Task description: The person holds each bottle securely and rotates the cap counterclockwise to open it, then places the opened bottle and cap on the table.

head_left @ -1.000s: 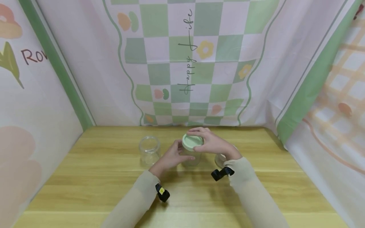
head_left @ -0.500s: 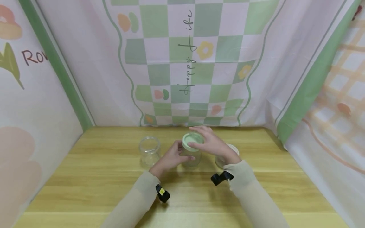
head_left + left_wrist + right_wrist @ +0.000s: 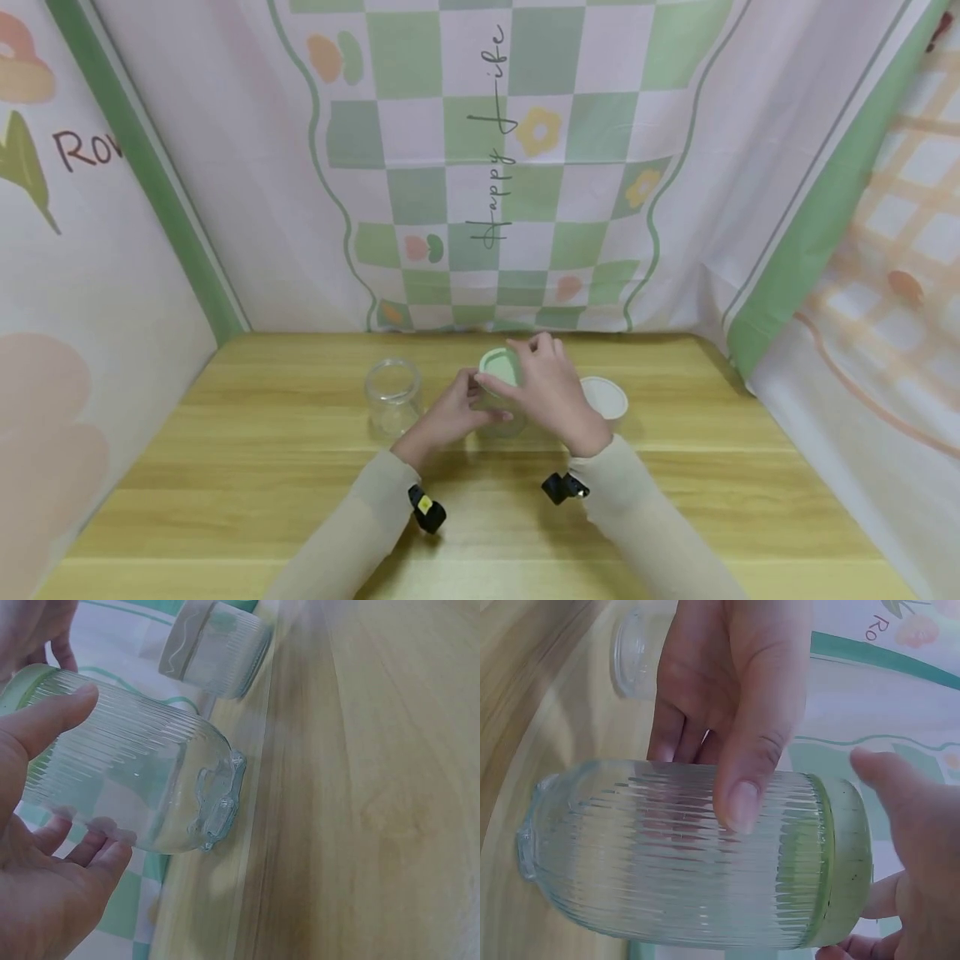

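Note:
A clear ribbed glass jar (image 3: 622, 847) with a pale green lid (image 3: 497, 365) stands upright on the table in the middle of the head view. My left hand (image 3: 450, 414) holds it round its side, thumb on one face and fingers on the other. From above, my right hand (image 3: 551, 390) grips the lid by its rim, with thumb and fingers on opposite sides. In the right wrist view the lid sits on the jar's mouth, and the right hand (image 3: 922, 855) reaches round it. Part of the lid is hidden by the right hand in the head view.
To the left stands a lidless clear glass jar (image 3: 393, 392). On the right, partly behind my right wrist, is another jar with a white lid (image 3: 604, 397). A patterned curtain (image 3: 480, 208) hangs at the back edge of the wooden table (image 3: 495, 533).
My right hand has turned over the green lid, its thumb moving left along the near rim and the wrist shifting left. More of the white-lidded jar now shows. The left hand has stayed put.

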Demonstrator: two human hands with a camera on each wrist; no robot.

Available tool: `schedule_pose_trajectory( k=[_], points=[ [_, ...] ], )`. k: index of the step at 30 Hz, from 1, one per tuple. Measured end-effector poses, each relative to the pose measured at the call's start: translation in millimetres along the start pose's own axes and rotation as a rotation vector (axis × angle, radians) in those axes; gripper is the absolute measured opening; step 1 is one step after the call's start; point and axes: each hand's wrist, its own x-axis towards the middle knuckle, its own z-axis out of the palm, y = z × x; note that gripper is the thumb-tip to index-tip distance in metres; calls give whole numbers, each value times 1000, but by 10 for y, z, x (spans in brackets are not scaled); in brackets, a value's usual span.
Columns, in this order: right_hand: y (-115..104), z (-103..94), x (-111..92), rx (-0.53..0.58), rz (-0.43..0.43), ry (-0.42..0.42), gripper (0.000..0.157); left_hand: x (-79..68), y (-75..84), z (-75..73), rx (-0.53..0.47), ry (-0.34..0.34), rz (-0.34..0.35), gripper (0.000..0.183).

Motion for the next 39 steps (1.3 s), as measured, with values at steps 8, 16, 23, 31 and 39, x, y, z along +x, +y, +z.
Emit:
schedule_pose_trajectory(
  k=[8,16,23,31,39],
  points=[
    [22,29,-12,45,10,-3,80,3,-4,2,-3,0,6,89],
    [53,39,-25,108,29,-17,81,5,-5,2,1,-5,20,87],
    [105,55,-14,178,24,-31,82,13,-12,1,1,-9,29,86],
    [242,12,44,291,-26,-86,81,23,-4,5,-10,-8,36,80],
    [348,-76,93,367,-101,-202,71,13,5,5,-11,-5,28,82]
  ],
)
